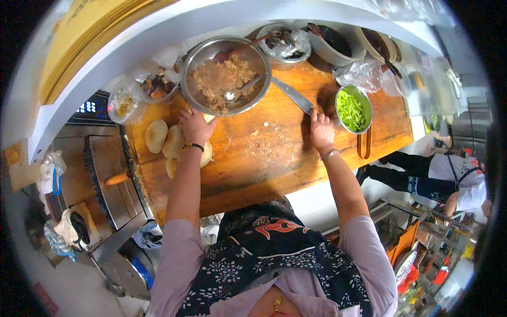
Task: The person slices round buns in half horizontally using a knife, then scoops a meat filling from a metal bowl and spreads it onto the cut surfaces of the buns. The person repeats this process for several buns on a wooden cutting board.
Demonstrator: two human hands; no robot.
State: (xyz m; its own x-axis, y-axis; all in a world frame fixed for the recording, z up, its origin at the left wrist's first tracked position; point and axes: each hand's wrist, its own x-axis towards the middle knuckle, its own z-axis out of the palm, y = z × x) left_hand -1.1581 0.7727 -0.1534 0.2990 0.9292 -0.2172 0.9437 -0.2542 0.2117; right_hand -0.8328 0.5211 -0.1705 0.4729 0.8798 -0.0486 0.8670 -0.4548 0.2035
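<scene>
My left hand (197, 127) is over a pale round flatbread (208, 117) at the near left rim of a steel bowl. Its fingers cover most of that bread. Several more round flatbreads (157, 136) lie beside and under my left wrist. My right hand (321, 130) is at the near end of a wide-bladed knife (292, 95), whose handle is hidden beneath the fingers. The blade points up and left to the rim of the steel bowl (186, 85). Chopped brown meat (225, 79) fills part of this bowl, with a metal spoon (233, 95) resting in it.
Chopped greens (350, 111) fill a small metal pan right of my right hand, beside metal tongs (365, 144). Crumbs (269, 144) lie on the wooden table (253, 182). Tubs (336, 45) and a plastic-covered pot (285, 41) line the back. Another person (447, 174) stands at right.
</scene>
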